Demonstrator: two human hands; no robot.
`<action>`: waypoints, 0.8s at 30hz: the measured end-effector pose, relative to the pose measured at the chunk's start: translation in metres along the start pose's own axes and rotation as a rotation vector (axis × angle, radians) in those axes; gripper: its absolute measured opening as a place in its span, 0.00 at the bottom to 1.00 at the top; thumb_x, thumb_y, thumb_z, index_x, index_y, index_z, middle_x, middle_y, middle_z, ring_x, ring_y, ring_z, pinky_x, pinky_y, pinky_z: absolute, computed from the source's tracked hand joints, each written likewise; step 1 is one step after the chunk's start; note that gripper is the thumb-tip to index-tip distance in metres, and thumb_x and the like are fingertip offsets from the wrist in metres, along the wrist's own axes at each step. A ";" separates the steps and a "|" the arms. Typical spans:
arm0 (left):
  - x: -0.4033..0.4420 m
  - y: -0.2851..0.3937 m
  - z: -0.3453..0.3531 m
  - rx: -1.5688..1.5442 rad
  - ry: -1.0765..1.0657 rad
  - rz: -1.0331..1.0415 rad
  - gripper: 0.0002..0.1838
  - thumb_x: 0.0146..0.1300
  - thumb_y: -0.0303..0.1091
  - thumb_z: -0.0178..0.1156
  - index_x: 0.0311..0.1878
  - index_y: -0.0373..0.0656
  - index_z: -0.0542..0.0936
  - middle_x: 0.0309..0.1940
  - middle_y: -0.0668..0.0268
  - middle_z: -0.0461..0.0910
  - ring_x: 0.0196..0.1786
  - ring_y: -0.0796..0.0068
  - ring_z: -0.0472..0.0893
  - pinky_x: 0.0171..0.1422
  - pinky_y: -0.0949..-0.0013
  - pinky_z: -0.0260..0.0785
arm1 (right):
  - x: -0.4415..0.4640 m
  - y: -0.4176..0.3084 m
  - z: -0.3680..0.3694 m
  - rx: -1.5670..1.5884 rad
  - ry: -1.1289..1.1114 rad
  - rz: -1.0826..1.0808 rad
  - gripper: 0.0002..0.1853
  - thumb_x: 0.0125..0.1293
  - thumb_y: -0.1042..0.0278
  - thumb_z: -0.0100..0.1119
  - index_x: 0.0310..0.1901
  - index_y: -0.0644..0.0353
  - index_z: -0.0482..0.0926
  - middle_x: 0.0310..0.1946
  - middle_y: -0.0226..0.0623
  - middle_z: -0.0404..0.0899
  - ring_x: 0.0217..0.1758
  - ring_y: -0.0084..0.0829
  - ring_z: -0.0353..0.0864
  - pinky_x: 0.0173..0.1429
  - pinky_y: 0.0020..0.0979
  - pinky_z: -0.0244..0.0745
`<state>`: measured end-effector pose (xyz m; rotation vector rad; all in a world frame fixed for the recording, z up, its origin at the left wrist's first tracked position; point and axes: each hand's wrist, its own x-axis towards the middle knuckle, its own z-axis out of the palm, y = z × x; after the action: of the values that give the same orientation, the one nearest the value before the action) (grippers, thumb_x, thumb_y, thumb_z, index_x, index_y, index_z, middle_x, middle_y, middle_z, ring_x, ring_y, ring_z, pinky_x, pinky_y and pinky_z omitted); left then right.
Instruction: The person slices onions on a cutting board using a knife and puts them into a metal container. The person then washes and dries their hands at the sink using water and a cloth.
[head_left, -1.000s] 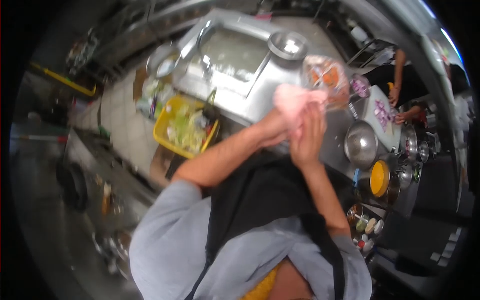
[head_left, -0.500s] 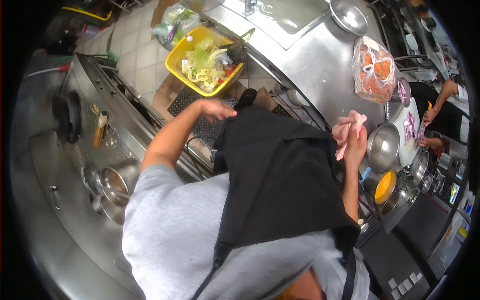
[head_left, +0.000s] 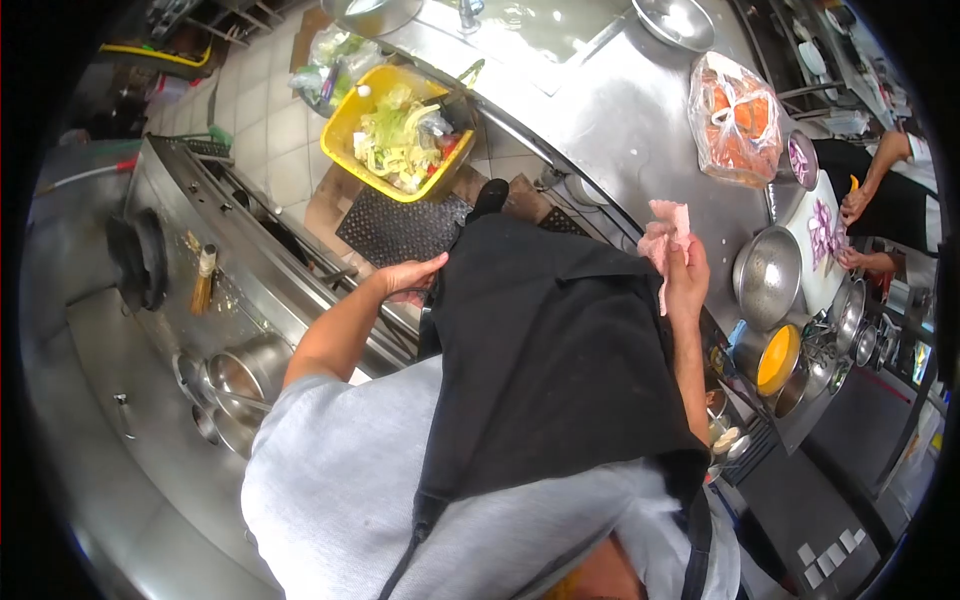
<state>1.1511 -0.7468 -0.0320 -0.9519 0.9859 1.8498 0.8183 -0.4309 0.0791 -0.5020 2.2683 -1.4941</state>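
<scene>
My right hand [head_left: 688, 283] is closed around a crumpled pink cloth [head_left: 664, 232], whose loose end sticks up above the fingers. It is beside the right edge of my black apron [head_left: 550, 360], near the steel counter. On the other side, my left hand [head_left: 412, 276] is at the apron's left edge with fingers stretched out and nothing visible in them. Its lower fingers are partly hidden. Beyond it on the floor stands a yellow bin [head_left: 345, 150] with lettuce scraps [head_left: 400, 135] inside.
A bag of carrots [head_left: 738, 120], a colander [head_left: 767, 277] and a container of orange liquid [head_left: 777, 360] line the right counter [head_left: 630, 130]. A co-worker's hands [head_left: 852, 215] are over chopped red onion on a white board [head_left: 815, 270]. A brush [head_left: 204, 280] and pots [head_left: 245, 375] are at left.
My left hand has come down and slightly left, its fingers straighter. My right hand, still holding the pink cloth, has shifted a little left. The whole view has turned slightly.
</scene>
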 end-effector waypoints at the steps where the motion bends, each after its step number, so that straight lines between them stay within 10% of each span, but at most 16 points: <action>1: 0.000 -0.001 0.001 -0.012 0.017 -0.001 0.45 0.68 0.75 0.43 0.74 0.49 0.67 0.67 0.69 0.73 0.61 0.75 0.75 0.54 0.68 0.69 | -0.001 0.001 0.000 0.004 0.004 0.002 0.15 0.75 0.65 0.53 0.54 0.67 0.76 0.42 0.35 0.80 0.46 0.23 0.76 0.51 0.27 0.72; 14: -0.001 0.008 0.020 -0.065 0.186 0.177 0.45 0.68 0.56 0.59 0.78 0.41 0.54 0.76 0.60 0.62 0.75 0.63 0.64 0.77 0.57 0.55 | -0.004 0.001 0.003 0.031 -0.002 -0.026 0.15 0.75 0.66 0.52 0.55 0.68 0.76 0.43 0.36 0.80 0.46 0.24 0.77 0.51 0.28 0.73; 24: 0.013 0.006 -0.004 0.042 -0.019 0.185 0.41 0.63 0.50 0.65 0.76 0.52 0.60 0.70 0.66 0.69 0.71 0.69 0.67 0.72 0.53 0.59 | -0.003 0.003 0.005 -0.021 -0.010 -0.071 0.15 0.74 0.66 0.53 0.54 0.67 0.76 0.41 0.36 0.81 0.43 0.24 0.79 0.49 0.28 0.74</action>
<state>1.1420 -0.7483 -0.0432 -0.8402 1.1287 1.9777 0.8229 -0.4322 0.0745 -0.6004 2.2830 -1.4994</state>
